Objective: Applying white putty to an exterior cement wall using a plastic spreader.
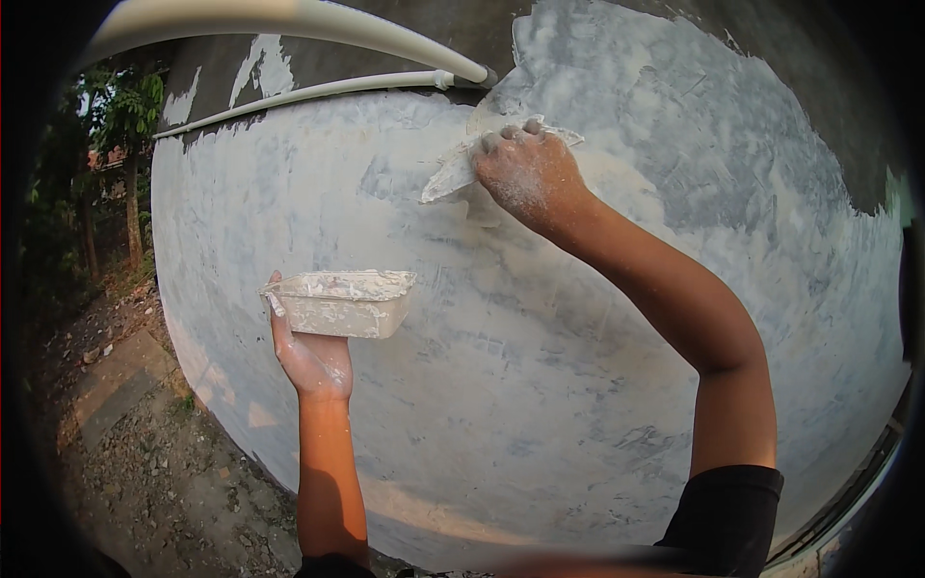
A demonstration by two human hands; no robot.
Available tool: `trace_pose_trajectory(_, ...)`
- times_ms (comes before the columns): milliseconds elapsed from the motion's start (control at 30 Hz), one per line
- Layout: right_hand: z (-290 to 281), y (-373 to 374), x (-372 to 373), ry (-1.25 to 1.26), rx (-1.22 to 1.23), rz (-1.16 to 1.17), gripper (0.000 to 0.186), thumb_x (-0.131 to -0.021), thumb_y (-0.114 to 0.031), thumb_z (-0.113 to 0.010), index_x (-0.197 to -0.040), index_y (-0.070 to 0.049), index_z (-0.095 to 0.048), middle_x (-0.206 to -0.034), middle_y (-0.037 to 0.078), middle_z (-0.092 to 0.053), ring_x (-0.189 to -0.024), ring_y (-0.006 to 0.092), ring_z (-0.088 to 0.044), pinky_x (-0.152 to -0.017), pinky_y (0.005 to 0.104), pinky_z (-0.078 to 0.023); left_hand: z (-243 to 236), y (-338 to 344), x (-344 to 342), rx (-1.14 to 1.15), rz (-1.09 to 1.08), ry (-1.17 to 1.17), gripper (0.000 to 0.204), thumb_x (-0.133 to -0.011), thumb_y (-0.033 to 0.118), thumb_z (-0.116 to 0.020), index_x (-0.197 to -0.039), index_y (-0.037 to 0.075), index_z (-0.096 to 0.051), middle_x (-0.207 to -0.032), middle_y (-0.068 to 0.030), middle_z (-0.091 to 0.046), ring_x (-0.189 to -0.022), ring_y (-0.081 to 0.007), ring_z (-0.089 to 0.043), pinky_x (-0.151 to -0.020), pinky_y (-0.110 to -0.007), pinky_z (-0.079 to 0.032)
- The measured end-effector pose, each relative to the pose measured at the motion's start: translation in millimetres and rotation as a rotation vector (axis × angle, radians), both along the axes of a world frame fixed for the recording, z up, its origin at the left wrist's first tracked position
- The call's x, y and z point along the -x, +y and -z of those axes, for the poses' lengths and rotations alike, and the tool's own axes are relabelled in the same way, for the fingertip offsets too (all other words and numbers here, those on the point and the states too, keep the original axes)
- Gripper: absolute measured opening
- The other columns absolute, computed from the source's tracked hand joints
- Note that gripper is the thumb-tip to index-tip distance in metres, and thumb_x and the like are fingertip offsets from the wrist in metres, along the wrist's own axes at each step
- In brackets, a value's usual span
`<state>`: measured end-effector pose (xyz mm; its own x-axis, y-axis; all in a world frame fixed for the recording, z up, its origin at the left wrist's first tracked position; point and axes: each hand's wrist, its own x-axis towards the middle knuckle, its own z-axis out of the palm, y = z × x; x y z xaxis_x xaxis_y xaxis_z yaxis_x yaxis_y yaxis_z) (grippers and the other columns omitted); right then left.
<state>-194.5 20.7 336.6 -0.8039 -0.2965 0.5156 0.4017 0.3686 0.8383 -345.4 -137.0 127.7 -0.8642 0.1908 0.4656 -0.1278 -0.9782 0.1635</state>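
My left hand [310, 352] holds up a rectangular off-white plastic tub [342, 316] from below, with the thumb at its left end. White putty is smeared over the tub's rim and side; what lies inside is mostly hidden. Higher up and to the right, my right hand [528, 178] grips a wide putty knife [451, 176] coated in white putty. Its blade lies against the wall [540, 385] or very close to it, just below the pipe ends. The wall carries a patchy white and grey coat. Dried putty dusts both hands.
Two cream pipes, a thick one [318, 21] and a thinner one [318, 91], cross the upper left and meet the wall near my right hand. Dark bare wall [800, 67] shows at the upper right. Rubble ground [183, 472] and trees [130, 144] lie at the left.
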Motion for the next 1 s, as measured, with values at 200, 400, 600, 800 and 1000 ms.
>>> trace_pose_trajectory(200,-18,11,49,0.251,-0.117,-0.116,0.012,-0.080,-0.010,-0.062,-0.086,-0.002,-0.068,-0.085,0.013,-0.067,-0.089,0.0260,-0.068,-0.080,0.0400,-0.054,2,-2,-5,0.008,-0.006,0.033,0.060,-0.099,0.044,-0.046,-0.150,0.017,-0.029,-0.142,-0.0105,-0.041,-0.131,-0.0300,-0.041,-0.110,-0.049,-0.033)
trace_pose_trajectory(400,-5,21,47,0.239,-0.018,-0.077,0.015,-0.077,-0.010,-0.065,-0.088,-0.001,-0.069,-0.083,0.013,-0.068,-0.085,0.0263,-0.069,-0.081,0.0398,-0.055,7,5,-6,0.019,-0.017,-0.001,0.068,-0.099,0.044,-0.048,-0.151,0.008,-0.024,-0.142,-0.0141,-0.038,-0.132,-0.0321,-0.039,-0.111,-0.049,-0.032)
trace_pose_trajectory(600,49,-8,14,-0.078,0.183,0.080,0.012,-0.079,-0.010,-0.064,-0.085,-0.001,-0.069,-0.081,0.014,-0.070,-0.085,0.0288,-0.070,-0.083,0.0410,-0.055,6,-1,3,0.022,-0.027,-0.018,0.067,-0.099,0.044,-0.047,-0.150,0.008,-0.025,-0.143,-0.0142,-0.037,-0.133,-0.0326,-0.038,-0.111,-0.049,-0.032)
trace_pose_trajectory(800,-30,3,14,0.191,0.004,-0.022,0.010,-0.081,-0.010,-0.061,-0.085,-0.004,-0.068,-0.088,0.012,-0.070,-0.087,0.0259,-0.069,-0.077,0.0397,-0.055,6,-4,4,0.001,-0.020,0.025,0.066,-0.099,0.044,-0.046,-0.151,0.009,-0.025,-0.144,-0.0143,-0.036,-0.133,-0.0321,-0.038,-0.112,-0.050,-0.031)
trace_pose_trajectory(1000,15,38,11,0.132,-0.080,-0.020,0.019,-0.082,-0.011,-0.060,-0.097,-0.004,-0.069,-0.089,0.013,-0.070,-0.091,0.0249,-0.069,-0.078,0.0378,-0.055,9,9,8,0.025,-0.010,0.000,0.068,-0.099,0.045,-0.047,-0.151,0.008,-0.023,-0.145,-0.0149,-0.036,-0.134,-0.0327,-0.037,-0.112,-0.050,-0.031)
